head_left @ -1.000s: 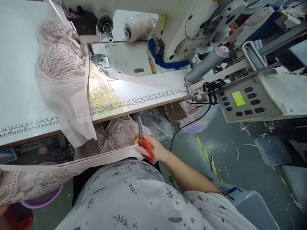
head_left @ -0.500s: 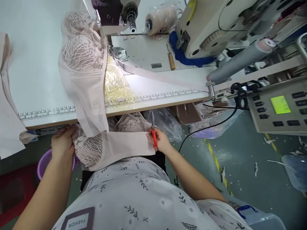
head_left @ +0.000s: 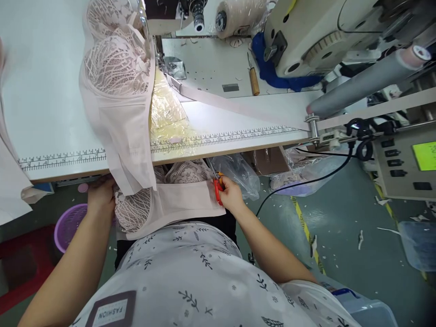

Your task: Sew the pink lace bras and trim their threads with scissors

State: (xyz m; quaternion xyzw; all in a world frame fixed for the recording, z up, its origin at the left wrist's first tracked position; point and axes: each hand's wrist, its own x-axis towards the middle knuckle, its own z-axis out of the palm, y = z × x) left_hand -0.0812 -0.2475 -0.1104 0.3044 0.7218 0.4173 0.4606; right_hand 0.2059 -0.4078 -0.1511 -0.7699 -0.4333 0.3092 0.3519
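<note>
A pale pink lace garment (head_left: 170,204) is stretched across my lap, just below the table edge. My left hand (head_left: 100,195) is closed on its lace cup end. My right hand (head_left: 230,196) grips the plain band end together with red-handled scissors (head_left: 216,186), blades pointing up toward the table. More pink lace garments (head_left: 116,86) lie piled on the white table (head_left: 54,131) and hang over its front edge. A pink band (head_left: 238,106) runs from the sewing machine's needle area to a roller at the right.
A sewing machine (head_left: 323,36) stands at the back right, a control panel (head_left: 408,163) with a lit green screen to the right. A wooden-handled tool (head_left: 254,81) lies on the machine bed. A purple basket (head_left: 68,220) and plastic bags (head_left: 238,175) sit under the table.
My left hand came into view from the far left and gathered the garment's lace end in close. The right hand lifted slightly toward the table edge with the scissors. The view shifted left.
</note>
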